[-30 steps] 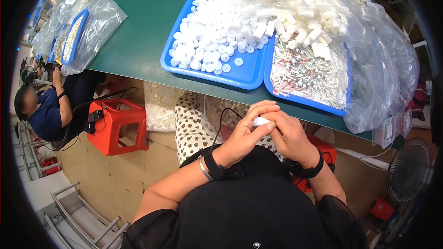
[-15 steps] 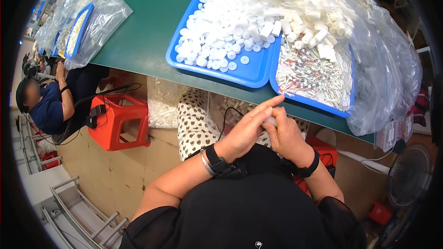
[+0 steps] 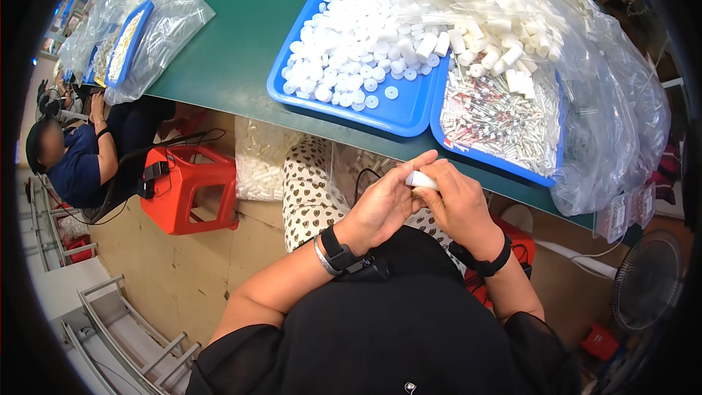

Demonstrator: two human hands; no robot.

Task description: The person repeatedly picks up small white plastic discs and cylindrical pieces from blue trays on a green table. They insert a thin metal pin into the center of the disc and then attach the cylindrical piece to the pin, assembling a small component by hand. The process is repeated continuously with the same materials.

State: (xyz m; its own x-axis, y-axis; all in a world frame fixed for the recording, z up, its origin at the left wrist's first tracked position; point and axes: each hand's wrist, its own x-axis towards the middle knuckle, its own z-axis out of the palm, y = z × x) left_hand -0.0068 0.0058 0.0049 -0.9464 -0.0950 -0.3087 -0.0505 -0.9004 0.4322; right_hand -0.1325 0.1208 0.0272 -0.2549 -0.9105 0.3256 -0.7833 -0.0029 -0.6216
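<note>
Over my lap, just off the table's front edge, my right hand (image 3: 462,203) pinches a short white plastic cylinder (image 3: 422,181) between thumb and fingers. My left hand (image 3: 383,209) is open beside it, palm turned up and fingers stretched out behind the cylinder's far end. The fingertips of both hands are close together, and some are hidden. Beyond them lies a blue tray (image 3: 398,118) with many white plastic discs (image 3: 340,58). To its right, a second blue tray (image 3: 504,168) holds small thin metallic and white pins (image 3: 497,128), with white cylinders (image 3: 508,58) at its back.
A clear plastic bag (image 3: 614,117) drapes over the right tray. The table (image 3: 241,36) is green. A red stool (image 3: 191,190) stands on the left, near a seated person (image 3: 77,153). At the right is a fan (image 3: 647,278). Bagged white parts (image 3: 257,164) lie under the table.
The white cylinder shows more clearly now in my right hand's fingers. My left hand has shifted slightly down and left, and its fingers point less far forward.
</note>
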